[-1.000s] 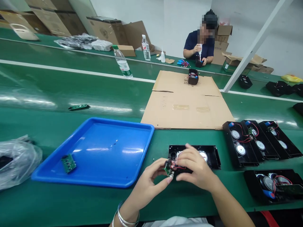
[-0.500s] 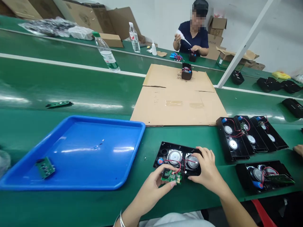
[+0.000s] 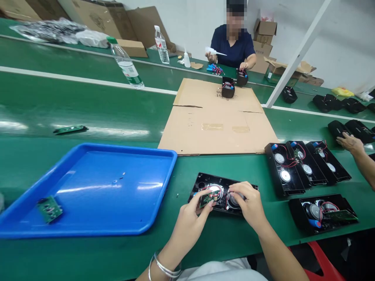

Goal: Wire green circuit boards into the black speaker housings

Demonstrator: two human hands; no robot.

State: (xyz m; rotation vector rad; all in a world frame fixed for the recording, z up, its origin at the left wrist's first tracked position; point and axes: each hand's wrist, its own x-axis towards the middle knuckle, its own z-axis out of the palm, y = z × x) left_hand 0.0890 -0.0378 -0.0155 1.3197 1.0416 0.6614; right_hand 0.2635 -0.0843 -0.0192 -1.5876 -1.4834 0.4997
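A black speaker housing [image 3: 222,211] lies open on the green table in front of me, with two round silver speakers in it. Between the thumb and fingers of my left hand [image 3: 195,207] is a small green circuit board [image 3: 206,199], held over the housing's left part. Red wires run by the board. My right hand [image 3: 247,201] is over the right speaker [image 3: 234,201], its fingertips pinched together near the wires; what they hold is too small to make out.
A blue tray [image 3: 111,230] with a circuit board [image 3: 49,209] is at left. Cardboard [image 3: 222,136] lies ahead. Several open housings [image 3: 319,214] stand at right, where another person's hand [image 3: 350,142] touches a black housing [image 3: 338,130]. A person [image 3: 233,45] sits opposite.
My left hand has lifted the board up over the housing. My right hand has left the housing's right edge and moved in over the right speaker. Another person's hand has reached in at right.
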